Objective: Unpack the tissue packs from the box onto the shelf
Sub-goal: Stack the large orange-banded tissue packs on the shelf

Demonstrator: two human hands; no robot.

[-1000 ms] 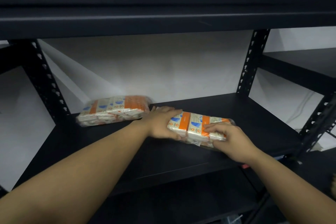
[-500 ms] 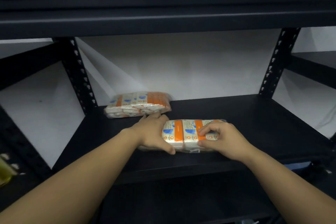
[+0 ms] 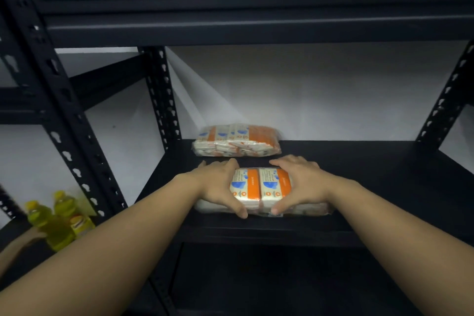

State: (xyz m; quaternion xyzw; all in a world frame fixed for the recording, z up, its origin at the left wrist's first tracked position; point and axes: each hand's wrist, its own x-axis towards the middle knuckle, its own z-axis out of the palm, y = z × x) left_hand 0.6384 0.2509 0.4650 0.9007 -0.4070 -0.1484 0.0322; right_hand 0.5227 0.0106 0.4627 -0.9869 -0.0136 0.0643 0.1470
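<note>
An orange, white and blue tissue pack (image 3: 260, 187) lies flat near the front of the black shelf (image 3: 384, 182). My left hand (image 3: 220, 185) grips its left end and my right hand (image 3: 301, 183) grips its right end, thumbs at the front edge. Behind it, a second tissue pack (image 3: 237, 140) of the same kind rests against the white back wall, a small gap away from my fingers. The box is out of view.
Black slotted uprights stand at the left (image 3: 164, 100) and right (image 3: 446, 102) of the bay, with another shelf beam (image 3: 256, 25) overhead. Yellow bottles (image 3: 56, 218) stand on the neighbouring rack at lower left, with another person's hand (image 3: 23, 241) beside them.
The view swung to the left, bringing the left rack and yellow bottles into sight. Both hands stayed on the front tissue pack, shifting to grip its two ends squarely before the rear pack.
</note>
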